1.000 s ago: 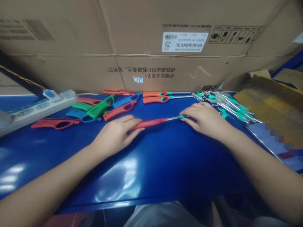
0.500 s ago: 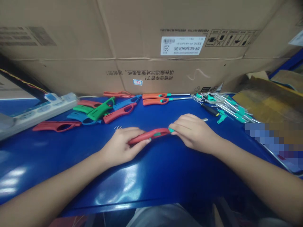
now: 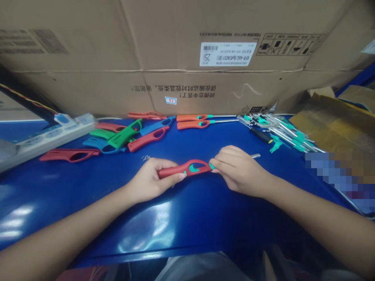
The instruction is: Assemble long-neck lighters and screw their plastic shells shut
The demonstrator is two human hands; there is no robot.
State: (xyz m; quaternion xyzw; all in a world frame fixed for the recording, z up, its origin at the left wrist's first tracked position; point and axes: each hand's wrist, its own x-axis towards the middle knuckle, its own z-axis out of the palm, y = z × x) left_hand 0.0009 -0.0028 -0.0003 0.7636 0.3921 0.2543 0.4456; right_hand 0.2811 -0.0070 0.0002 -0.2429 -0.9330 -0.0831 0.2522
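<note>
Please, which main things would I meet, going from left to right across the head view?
Power strip, left hand, red handle, right hand, yellowish-brown packaging.

Lighter (image 3: 177, 170) over table (image 3: 190, 226), handles (image 3: 123, 136) behind left, rod pile (image 3: 297, 137) behind right, power strip (image 3: 54, 136) far left, cardboard (image 3: 170, 43) rearmost

Upside down on carton (image 3: 96, 91): Chinese lines (image 3: 175, 91) "师傅您辛苦了!" and "请在搬运时对我温柔些,谢谢您!" White label (image 3: 227, 54) carries "KFR-46G/BpR3AES1 (B1)", "25" and barcode (image 3: 210, 48). Boxed pictograms (image 3: 290, 45) stand beside it, recycling-type mark (image 3: 245, 109) lower down. Blue-edged sticker (image 3: 170, 100) bears red digits, first "3", second unclear. Fine print (image 3: 230, 34) above label and faded block (image 3: 48, 41) at far left too blurred to read.
</note>
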